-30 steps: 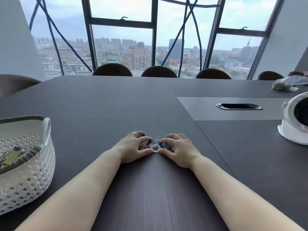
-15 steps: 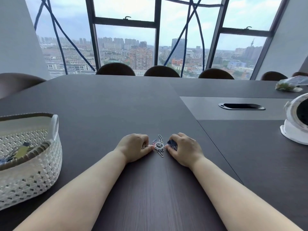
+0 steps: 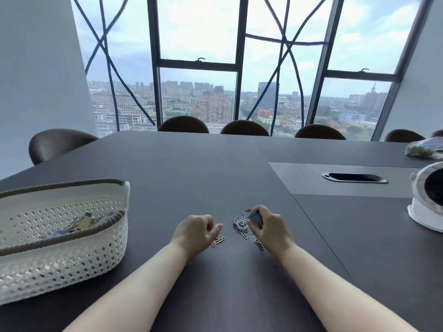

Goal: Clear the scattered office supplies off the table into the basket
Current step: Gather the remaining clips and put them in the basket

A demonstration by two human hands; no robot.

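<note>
Paper clips (image 3: 242, 226) lie loose on the table (image 3: 191, 176), well right of the basket (image 3: 72, 259). Just past them, my right hand (image 3: 271, 231) pinches a dark binder clip (image 3: 255, 218). My left hand (image 3: 194, 230), nearer the basket, is curled; I cannot tell whether it holds anything.

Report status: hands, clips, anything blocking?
Left hand curled, contents hidden. Right hand pinches dark binder clip. Paper clips loose between hands. Basket left, nothing blocking.

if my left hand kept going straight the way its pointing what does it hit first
Most likely the pile of paper clips just right of the left hand, then the right hand holding a binder clip, though depth is unclear.
</note>
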